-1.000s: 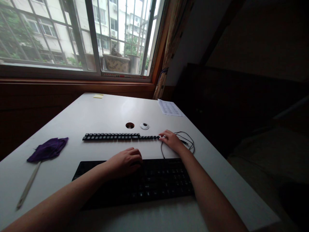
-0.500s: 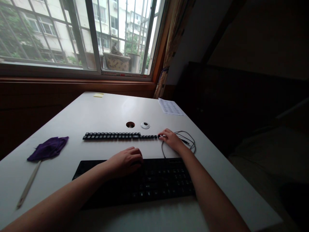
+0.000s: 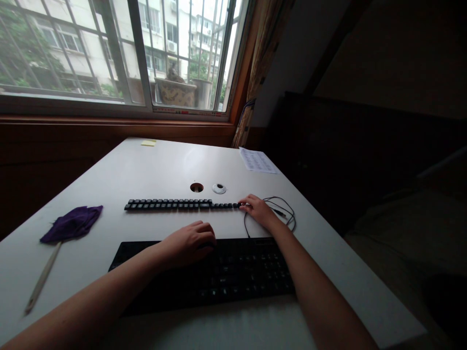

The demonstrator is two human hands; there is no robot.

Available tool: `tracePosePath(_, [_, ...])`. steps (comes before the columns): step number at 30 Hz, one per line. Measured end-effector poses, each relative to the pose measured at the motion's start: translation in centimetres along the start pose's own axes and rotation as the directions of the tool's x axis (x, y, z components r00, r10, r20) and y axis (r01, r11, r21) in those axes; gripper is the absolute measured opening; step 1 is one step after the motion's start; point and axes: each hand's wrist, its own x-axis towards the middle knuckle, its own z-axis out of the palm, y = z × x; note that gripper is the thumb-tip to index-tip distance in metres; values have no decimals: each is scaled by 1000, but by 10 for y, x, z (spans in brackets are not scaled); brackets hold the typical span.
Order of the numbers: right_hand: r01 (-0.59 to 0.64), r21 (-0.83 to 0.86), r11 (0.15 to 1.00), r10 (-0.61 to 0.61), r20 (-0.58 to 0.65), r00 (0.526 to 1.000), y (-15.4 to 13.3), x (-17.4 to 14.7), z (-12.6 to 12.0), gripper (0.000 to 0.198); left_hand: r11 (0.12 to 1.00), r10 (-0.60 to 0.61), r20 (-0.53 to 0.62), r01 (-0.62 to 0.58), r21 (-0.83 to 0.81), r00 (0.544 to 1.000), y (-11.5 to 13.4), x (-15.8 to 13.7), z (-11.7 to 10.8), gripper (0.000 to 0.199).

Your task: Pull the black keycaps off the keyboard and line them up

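A black keyboard [image 3: 226,281] lies on the white desk; its upper left part looks bare of keys. My left hand [image 3: 193,239] rests over its upper middle, fingers curled together; the forearm covers much of the left side. Whatever those fingers hold, if anything, is hidden. Beyond the keyboard stand loose black keycaps [image 3: 168,205] in two lines, the nearer one running on to the right. At that right end my right hand [image 3: 255,206] pinches a small black keycap [image 3: 241,205], thumb and fingertips closed at the line's end.
The keyboard's cable [image 3: 288,206] is coiled right of my right hand. A purple cloth [image 3: 75,223] covers the head of a pale stick [image 3: 43,279] at left. Behind are a cable hole [image 3: 196,187], its round cover [image 3: 219,188], printed paper [image 3: 258,161] and yellow notes [image 3: 148,143].
Both hands stay in nearly the same place and pose. The whole view has shifted very slightly.
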Motion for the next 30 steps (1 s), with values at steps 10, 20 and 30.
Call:
tracePosePath(10, [2, 19, 1000, -2, 8, 1000, 3, 0, 2, 18, 1000, 1, 0, -1, -1, 1000, 1, 0, 0, 13])
tracePosePath(20, [6, 9, 1000, -6, 10, 1000, 8, 0, 5, 18, 1000, -16, 20, 16, 7, 1000, -2, 1, 2, 12])
tracePosePath(30, [-3, 23, 1000, 3, 10, 1000, 6, -1, 5, 17, 1000, -14, 22, 13, 2, 1000, -1, 0, 0, 13])
